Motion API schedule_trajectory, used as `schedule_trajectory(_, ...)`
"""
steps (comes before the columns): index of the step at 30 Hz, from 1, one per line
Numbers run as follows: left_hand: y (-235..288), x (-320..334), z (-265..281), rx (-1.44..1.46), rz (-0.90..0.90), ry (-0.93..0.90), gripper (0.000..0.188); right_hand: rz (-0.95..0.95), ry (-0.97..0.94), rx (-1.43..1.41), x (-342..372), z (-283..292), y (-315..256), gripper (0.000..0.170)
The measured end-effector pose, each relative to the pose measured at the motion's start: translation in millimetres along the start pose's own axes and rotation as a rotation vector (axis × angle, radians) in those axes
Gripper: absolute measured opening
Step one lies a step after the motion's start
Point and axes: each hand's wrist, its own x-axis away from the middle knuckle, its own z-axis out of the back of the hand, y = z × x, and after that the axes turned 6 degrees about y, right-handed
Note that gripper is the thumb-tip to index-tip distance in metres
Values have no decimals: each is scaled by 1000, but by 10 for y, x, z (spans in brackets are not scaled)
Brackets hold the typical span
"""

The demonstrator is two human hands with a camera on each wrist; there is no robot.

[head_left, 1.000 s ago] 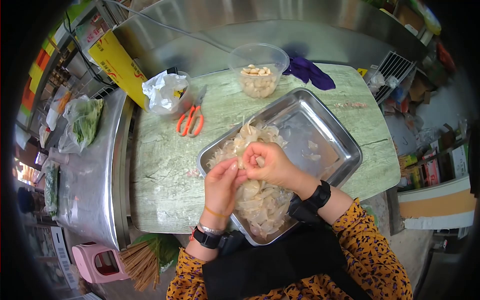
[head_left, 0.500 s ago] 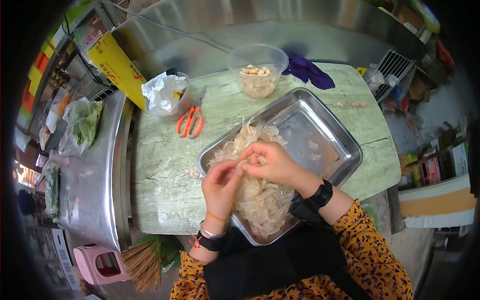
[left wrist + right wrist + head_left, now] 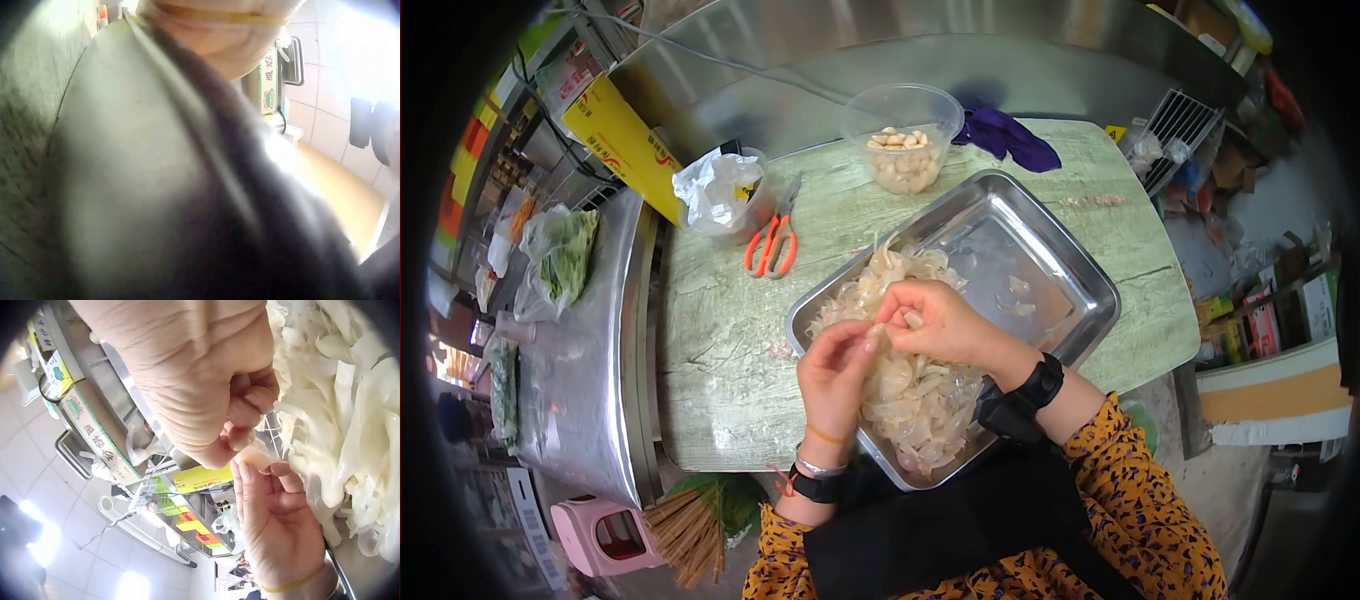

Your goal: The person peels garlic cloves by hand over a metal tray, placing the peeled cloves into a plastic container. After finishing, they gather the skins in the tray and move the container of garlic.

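Barely shifted, two hands pinch one pale piece between them.

We see a small, smooth, cream-coloured clove pinched between the thumb and fingertips of the left hand and the fingertips of the right hand, which partly cover it. We make out a second pale piece within the curl of the right fingers. Beneath the fingers we find thin, translucent, off-white skins, heaped loosely and curling at their edges.
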Motion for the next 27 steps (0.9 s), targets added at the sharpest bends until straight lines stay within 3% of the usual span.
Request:
schedule_trajectory(7,-31,18,26,-19,-24,-13,18,59,15,-37,-41,-14,92,5)
schedule_trajectory(16,-33,-25,25,44,-8,58,16,-14,32,-70,-27,-2,56,11)
schedule_trajectory(22,-30,-44,54,-118,-140,15,14,-59,6,0,-8,25,-24,10)
schedule_trajectory(27,-1,-41,58,-154,-102,-5,15,110,27,166,9,-6,-27,10)
